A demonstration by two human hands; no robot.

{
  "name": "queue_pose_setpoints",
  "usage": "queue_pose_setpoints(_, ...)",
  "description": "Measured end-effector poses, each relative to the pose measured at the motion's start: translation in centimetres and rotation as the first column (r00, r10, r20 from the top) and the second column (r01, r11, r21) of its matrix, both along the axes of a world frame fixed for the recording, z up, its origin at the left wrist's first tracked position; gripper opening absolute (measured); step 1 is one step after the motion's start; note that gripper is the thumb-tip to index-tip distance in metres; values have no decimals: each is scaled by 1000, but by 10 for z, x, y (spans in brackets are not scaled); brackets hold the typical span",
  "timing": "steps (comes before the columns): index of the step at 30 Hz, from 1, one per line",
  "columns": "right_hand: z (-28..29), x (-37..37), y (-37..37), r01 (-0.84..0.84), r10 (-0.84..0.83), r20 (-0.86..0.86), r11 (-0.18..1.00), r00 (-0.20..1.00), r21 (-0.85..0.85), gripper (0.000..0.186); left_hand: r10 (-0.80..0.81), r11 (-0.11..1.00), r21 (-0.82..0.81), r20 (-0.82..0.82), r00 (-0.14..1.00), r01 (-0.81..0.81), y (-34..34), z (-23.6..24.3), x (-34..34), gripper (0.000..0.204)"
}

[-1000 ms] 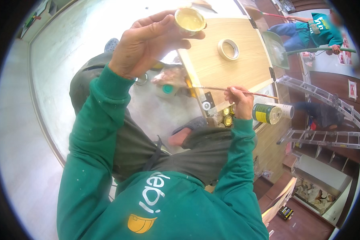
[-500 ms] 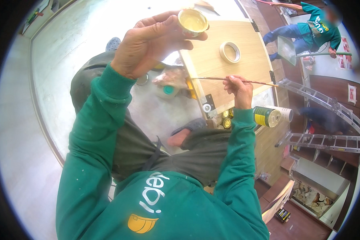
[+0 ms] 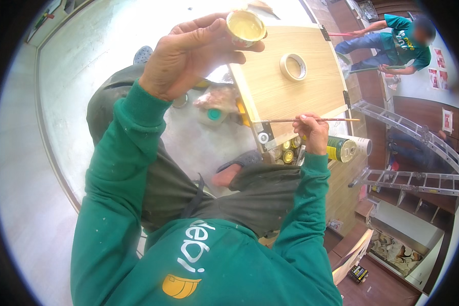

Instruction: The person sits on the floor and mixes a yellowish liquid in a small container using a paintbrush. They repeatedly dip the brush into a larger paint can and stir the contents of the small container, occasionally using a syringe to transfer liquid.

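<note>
Raised at the top, my left hand (image 3: 181, 58) is closed around a small round can (image 3: 246, 28) with pale yellow contents, its open mouth facing up. My right hand (image 3: 313, 133) pinches a thin brown-handled paintbrush (image 3: 336, 120) near its middle. The brush lies crosswise over the lower edge of a light wooden panel (image 3: 265, 66), pointing left and right; I cannot tell whether it touches the panel. A roll of masking tape (image 3: 294, 67) rests on the panel, apart from both hands.
Beside my right wrist stand several small cans (image 3: 289, 155) and a larger green-and-yellow can (image 3: 341, 149). A plastic bag (image 3: 219, 97) and a container with a teal round top (image 3: 213, 114) are under the panel's left edge. At right are a ladder (image 3: 413, 178) and another person (image 3: 405, 48).
My right hand has moved down and slightly right with the brush, which is now nearly level. My left hand and the can have barely moved. The other person has shifted their arms.
</note>
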State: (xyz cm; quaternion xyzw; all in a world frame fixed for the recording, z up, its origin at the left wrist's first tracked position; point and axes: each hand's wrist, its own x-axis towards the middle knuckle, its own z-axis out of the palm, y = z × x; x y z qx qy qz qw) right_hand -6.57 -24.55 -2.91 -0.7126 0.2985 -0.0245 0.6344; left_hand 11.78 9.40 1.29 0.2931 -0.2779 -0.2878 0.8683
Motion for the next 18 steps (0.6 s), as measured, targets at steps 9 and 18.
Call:
queue_pose_setpoints(9,-8,49,22,-7,1,112,998,994,54,19,5,1000,0,-32,999,-5,0,2,0,58)
queue_pose_setpoints(18,-8,55,32,1,-7,122,999,993,50,18,26,1000,-11,-26,999,-27,4,5,0,58)
